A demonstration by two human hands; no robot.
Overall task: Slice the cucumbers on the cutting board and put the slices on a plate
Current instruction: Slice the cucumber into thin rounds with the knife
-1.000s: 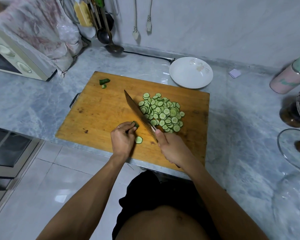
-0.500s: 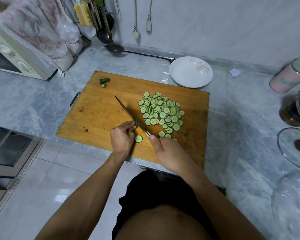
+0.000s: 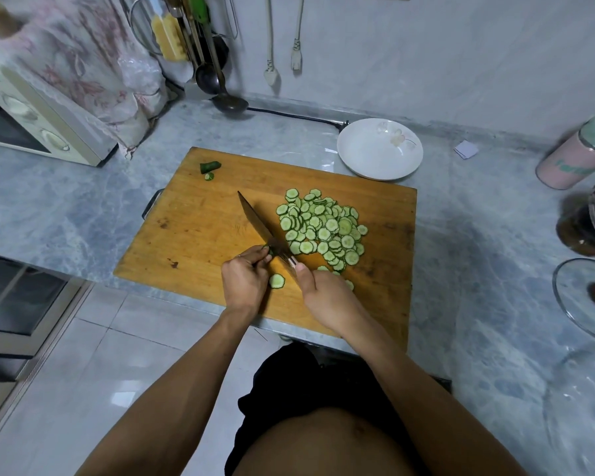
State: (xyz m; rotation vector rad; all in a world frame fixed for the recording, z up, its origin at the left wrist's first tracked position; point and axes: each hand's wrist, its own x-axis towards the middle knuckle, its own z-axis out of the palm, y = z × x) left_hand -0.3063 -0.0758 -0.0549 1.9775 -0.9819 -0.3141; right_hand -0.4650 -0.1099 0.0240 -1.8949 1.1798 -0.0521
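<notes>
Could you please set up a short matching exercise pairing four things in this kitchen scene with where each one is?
Things:
1. plate
2. knife
3. cucumber slices
4. cucumber end

Places:
A. far left corner of the cutting board
B. heaped right of the blade
C. on the counter beyond the board
D. gripped by the right hand

Pairs: 1-C, 2-D, 3-B, 4-A

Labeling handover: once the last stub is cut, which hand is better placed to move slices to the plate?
Right, probably. The right hand grips the knife beside the slices, and the plate lies past the board's far right corner. The left hand pinches the stub, farther away.
</notes>
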